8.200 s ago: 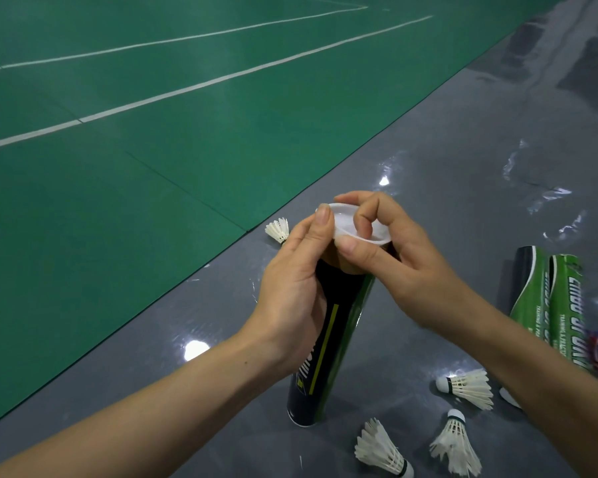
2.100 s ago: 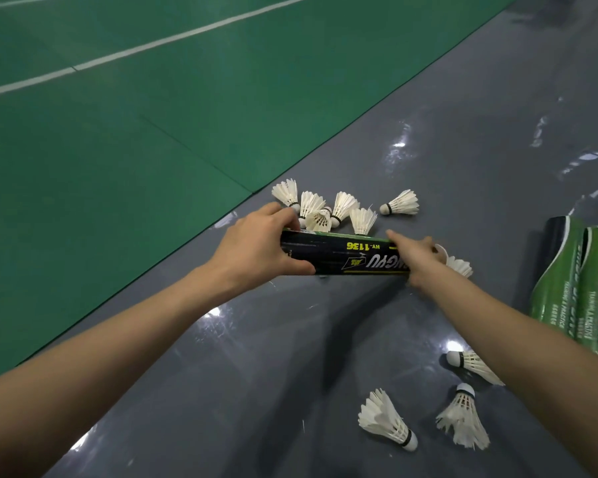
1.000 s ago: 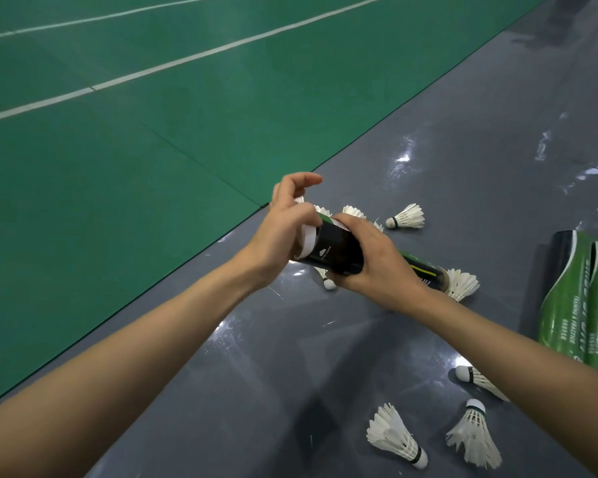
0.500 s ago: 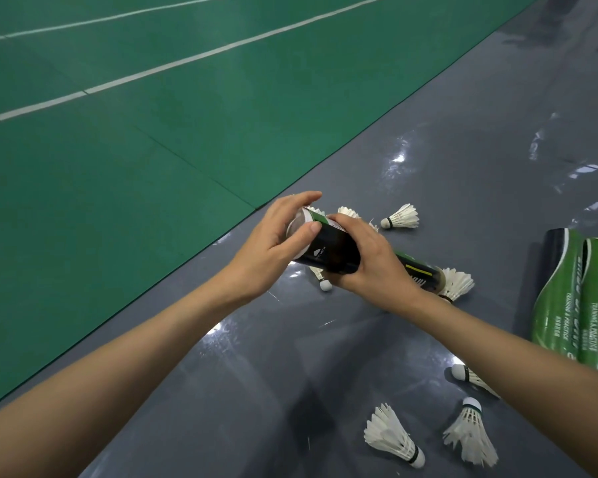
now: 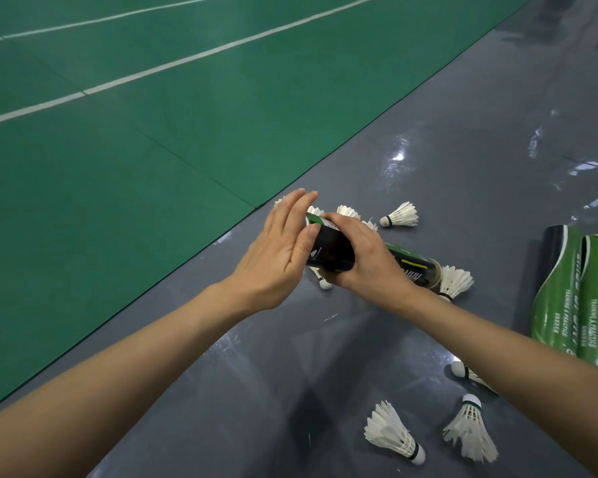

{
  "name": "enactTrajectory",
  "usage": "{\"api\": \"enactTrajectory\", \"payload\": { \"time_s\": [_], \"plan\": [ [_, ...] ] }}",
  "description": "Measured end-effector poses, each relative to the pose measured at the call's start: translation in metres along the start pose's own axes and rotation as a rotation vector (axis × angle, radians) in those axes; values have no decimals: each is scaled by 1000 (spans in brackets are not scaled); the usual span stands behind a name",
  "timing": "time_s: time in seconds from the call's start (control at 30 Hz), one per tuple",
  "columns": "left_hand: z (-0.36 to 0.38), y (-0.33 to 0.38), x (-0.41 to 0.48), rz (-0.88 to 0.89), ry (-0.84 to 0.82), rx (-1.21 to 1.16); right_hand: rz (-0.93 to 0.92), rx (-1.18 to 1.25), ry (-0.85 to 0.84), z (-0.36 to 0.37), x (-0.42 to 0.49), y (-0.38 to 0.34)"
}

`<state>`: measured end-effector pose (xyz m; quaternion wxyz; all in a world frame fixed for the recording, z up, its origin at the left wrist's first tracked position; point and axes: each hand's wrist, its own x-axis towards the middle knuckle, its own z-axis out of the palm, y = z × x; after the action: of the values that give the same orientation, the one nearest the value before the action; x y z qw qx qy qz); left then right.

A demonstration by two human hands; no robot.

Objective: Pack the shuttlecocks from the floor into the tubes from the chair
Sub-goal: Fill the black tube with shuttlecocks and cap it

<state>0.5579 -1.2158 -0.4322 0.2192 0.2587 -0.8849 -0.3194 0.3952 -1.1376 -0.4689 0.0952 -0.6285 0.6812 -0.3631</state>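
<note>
Nearby loose shuttlecocks (image 5: 394, 432), green tubes (image 5: 577, 298); right hand (image 5: 363, 257) grips black tube (image 5: 332, 251), left hand (image 5: 277, 250) flat on its end.

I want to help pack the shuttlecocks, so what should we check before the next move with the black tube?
1. Grip of the right hand round the black tube: ok.
2. The left hand lies flat against the tube's near end: ok.
3. Near end capped: cannot tell, the left hand hides it.
4. The far end looks open for loading: ok.
5. All shuttlecocks packed: not ok, several lie on the floor.
6. The green tubes lie off to the right, apart from both hands: ok.
</note>
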Motion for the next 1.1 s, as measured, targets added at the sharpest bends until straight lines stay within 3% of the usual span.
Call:
{"api": "enactTrajectory", "payload": {
  "time_s": [0.17, 0.3, 0.47, 0.53, 0.67, 0.77, 0.9, 1.1],
  "plan": [
    [0, 0, -3, -4, -39, 69, -8, 3, -63, -1, -1, -3],
    [-1, 3, 0, -10, 95, -4, 36, -77, -183, -13, 10, -3],
    [-8, 2, -1, -49, 177, 81, 285, -41, -195, -26, -3, 10],
    [-11, 4, -2, -103, 177, 40, 294, 8, -253, -24, -15, 13],
    [-6, 15, -6, -66, 104, 3, 208, 29, -164, -11, -14, 8],
    [-16, 22, -7, -82, -10, -246, 171, -5, -46, -9, -7, 4],
    [-25, 17, -9, -128, -161, -594, 165, -143, -41, -21, -10, 6],
    [-15, 18, -10, -16, -131, -480, 142, -184, -56, -26, -11, 3]
  ]
}}
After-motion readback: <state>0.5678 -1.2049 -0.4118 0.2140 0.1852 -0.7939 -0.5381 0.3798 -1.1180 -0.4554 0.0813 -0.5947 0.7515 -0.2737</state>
